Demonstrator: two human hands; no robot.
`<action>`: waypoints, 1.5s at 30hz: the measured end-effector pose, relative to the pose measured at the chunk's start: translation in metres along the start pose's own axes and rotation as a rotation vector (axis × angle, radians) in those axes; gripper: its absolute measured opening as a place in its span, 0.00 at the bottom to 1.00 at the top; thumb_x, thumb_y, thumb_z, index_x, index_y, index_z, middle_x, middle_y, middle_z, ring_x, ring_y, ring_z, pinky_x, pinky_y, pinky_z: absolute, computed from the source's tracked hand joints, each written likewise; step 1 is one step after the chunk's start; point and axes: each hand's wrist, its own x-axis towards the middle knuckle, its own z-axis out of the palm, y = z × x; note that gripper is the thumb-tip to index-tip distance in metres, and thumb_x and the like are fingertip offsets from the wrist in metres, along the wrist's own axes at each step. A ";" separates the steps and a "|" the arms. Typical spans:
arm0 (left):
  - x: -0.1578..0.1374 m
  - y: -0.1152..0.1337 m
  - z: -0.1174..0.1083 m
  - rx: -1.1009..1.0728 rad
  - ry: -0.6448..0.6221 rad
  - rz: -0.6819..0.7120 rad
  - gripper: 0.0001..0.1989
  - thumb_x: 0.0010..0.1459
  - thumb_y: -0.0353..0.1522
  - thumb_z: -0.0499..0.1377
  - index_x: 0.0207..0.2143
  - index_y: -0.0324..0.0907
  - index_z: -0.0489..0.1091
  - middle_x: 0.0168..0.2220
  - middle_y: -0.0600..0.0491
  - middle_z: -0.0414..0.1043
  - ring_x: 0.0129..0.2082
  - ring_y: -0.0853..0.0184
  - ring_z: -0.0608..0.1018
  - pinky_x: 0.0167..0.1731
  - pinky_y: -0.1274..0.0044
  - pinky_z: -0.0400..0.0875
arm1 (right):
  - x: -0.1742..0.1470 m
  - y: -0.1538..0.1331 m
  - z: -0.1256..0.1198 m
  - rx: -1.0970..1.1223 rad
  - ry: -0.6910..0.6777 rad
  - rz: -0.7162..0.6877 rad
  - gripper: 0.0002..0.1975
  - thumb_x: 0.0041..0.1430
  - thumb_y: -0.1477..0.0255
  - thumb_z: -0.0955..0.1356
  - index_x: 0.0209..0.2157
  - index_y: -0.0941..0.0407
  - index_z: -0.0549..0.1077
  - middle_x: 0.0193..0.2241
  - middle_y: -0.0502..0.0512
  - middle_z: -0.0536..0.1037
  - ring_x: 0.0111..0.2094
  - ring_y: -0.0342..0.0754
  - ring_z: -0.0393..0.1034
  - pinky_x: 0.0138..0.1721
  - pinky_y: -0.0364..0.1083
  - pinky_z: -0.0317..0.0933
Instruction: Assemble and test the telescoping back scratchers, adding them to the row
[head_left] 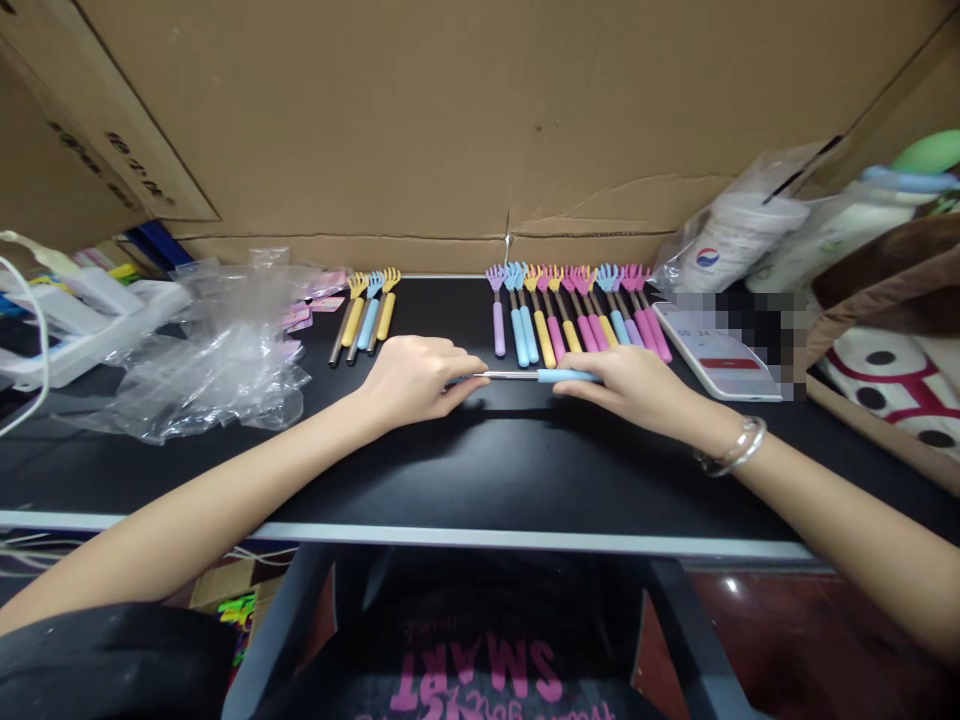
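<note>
Blue-handled scratcher [519, 376] | left hand [424, 378] pinches end | right hand [622, 385] grips handle [559, 376]

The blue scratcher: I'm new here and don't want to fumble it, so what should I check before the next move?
1. Left hand grips one end of the scratcher: ok.
2. Right hand holds the blue handle: ok.
3. Shaft visible between the hands: ok.
4. Claw in good shape: cannot tell, the left hand covers that end.
5. Right hand apart from the row behind it: cannot tell, they overlap in view.
6. Bags apart from the left hand: ok, off to its left.
</note>
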 end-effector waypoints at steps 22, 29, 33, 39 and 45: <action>0.002 0.004 0.001 -0.262 -0.113 -0.180 0.14 0.62 0.40 0.52 0.32 0.46 0.75 0.27 0.57 0.76 0.27 0.71 0.75 0.23 0.80 0.56 | -0.005 -0.007 -0.007 -0.356 0.200 -0.092 0.24 0.64 0.55 0.54 0.34 0.55 0.74 0.26 0.53 0.77 0.26 0.42 0.67 0.23 0.42 0.42; 0.008 0.004 -0.004 -0.691 -0.392 -0.304 0.18 0.62 0.39 0.50 0.31 0.42 0.75 0.18 0.59 0.67 0.18 0.75 0.64 0.21 0.82 0.54 | -0.005 -0.006 -0.011 -0.453 0.285 -0.156 0.23 0.65 0.58 0.55 0.31 0.55 0.74 0.25 0.52 0.75 0.29 0.42 0.65 0.26 0.43 0.46; 0.008 0.004 -0.004 -0.679 -0.384 -0.320 0.17 0.62 0.39 0.50 0.31 0.42 0.76 0.19 0.59 0.67 0.18 0.75 0.64 0.21 0.82 0.54 | -0.004 -0.005 -0.011 -0.457 0.301 -0.156 0.23 0.65 0.58 0.55 0.31 0.55 0.74 0.25 0.52 0.75 0.29 0.43 0.65 0.26 0.44 0.46; 0.004 0.005 -0.001 -0.397 -0.240 -0.293 0.15 0.61 0.40 0.52 0.31 0.47 0.76 0.24 0.58 0.75 0.22 0.72 0.72 0.23 0.81 0.56 | -0.004 -0.006 -0.005 -0.384 0.299 -0.134 0.21 0.64 0.58 0.57 0.34 0.55 0.75 0.27 0.52 0.77 0.30 0.42 0.68 0.26 0.43 0.48; 0.000 0.003 0.002 -0.104 -0.030 -0.105 0.16 0.61 0.40 0.51 0.29 0.45 0.75 0.22 0.56 0.73 0.25 0.70 0.74 0.20 0.79 0.52 | -0.003 -0.004 0.002 -0.239 0.157 -0.056 0.23 0.62 0.53 0.56 0.35 0.54 0.74 0.24 0.52 0.75 0.24 0.43 0.67 0.24 0.42 0.45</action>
